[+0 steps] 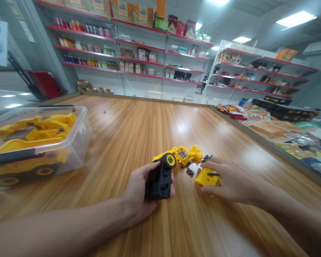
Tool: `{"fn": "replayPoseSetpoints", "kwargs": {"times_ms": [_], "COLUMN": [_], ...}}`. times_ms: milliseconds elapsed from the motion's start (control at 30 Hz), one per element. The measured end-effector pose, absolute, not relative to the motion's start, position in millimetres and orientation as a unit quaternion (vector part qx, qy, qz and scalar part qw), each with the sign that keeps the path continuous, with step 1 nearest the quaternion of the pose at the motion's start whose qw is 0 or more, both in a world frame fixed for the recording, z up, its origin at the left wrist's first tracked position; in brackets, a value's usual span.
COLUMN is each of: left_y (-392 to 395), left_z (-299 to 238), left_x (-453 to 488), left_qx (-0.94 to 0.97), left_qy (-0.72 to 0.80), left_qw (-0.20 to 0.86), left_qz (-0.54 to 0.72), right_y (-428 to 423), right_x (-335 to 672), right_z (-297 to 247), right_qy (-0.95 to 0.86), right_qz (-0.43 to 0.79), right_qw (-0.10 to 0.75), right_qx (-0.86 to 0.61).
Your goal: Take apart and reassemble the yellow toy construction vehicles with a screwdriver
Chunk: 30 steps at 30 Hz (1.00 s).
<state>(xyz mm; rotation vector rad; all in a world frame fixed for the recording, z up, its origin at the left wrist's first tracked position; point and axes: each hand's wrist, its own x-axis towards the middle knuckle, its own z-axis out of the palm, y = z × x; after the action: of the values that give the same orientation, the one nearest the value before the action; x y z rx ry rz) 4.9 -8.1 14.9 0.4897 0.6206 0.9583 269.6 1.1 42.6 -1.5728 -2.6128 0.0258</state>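
Note:
My left hand (139, 187) is wrapped round a black toy vehicle chassis (159, 184), raised over the table and tilted, with a black wheel with a yellow hub (169, 161) at its upper end. My right hand (222, 175) has its thumb and fingers round a yellow toy body part (207, 177) at the tabletop; a small black piece (213, 174) shows on its side. Between the hands, a little farther off, lie yellow toy parts (186, 154) and a small dark piece (190, 171). More dark bits (207, 157) sit by my right fingertips.
A clear plastic bin (80, 142) holding yellow toy vehicle parts stands on the wooden table (117, 142) at left. One tiny grey piece (104, 111) lies far back. Packaged goods (273, 132) lie beyond the right edge. Stocked shelves (139, 73) line the back.

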Motion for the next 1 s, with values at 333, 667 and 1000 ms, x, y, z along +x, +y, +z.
{"fn": "replayPoseSetpoints", "kwargs": {"times_ms": [333, 667, 1000], "left_y": [-7.4, -8.5, -10.2], "left_z": [12.7, 15.6, 16.8], "left_x": [5.0, 5.0, 2.6], "left_qx": [0.238, 0.23, 0.216], "left_qy": [0.284, 0.285, 0.301], "left_qw": [0.811, 0.815, 0.803], "left_qz": [0.452, 0.449, 0.466], "right_y": [-0.1, -0.9, 3.0], "right_x": [266.7, 266.2, 270.6], "right_z": [44.9, 45.6, 43.7], "right_qy": [-0.867, -0.867, -0.855], "right_qz": [0.012, 0.022, 0.046], "right_qw": [0.016, 0.016, 0.069], "right_qx": [-0.498, -0.498, -0.512]}}
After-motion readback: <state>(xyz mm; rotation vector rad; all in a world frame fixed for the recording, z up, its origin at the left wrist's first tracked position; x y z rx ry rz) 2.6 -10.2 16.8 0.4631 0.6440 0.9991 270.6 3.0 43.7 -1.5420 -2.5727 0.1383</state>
